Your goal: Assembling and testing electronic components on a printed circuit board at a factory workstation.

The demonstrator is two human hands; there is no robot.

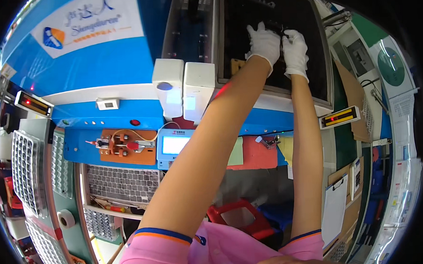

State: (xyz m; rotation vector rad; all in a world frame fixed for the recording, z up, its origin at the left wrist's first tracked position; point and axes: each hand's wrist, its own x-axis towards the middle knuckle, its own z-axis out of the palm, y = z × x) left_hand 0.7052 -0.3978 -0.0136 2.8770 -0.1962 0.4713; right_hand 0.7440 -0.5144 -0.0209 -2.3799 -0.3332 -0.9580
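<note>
- Nearest are the pink sleeves (153,252), with both bare forearms stretching away over the machine front; a red plastic frame (239,220) shows between them, low down.
- Beyond and left of the left forearm, a keyboard (124,183) lies below an orange fixture (127,147); a small lit screen (174,144) stands just beside the fixture, partly covered by the forearm.
- Farther on, a white housing (199,90) stands left of the framed recess where the hands are.
- The dark panel (237,17) fills that recess, inside a grey metal frame. Its near edge runs across, dropping slightly to the right; its sides lead away from the person. The far end meets the picture's rim, so which way is longer cannot be told.
- A yellowish block (237,65) sits on its near left part, just beside the left wrist; its long axis is partly hidden.
- The left hand (265,43), white-gloved, has its fingers partly spread, pointing away. The right hand (295,53), also gloved, has its fingers bent inward toward it. Whether either grips something small is too dark to tell.
- Work at the panel looks under way; no finished result shows, and how much is left cannot be judged.
</note>
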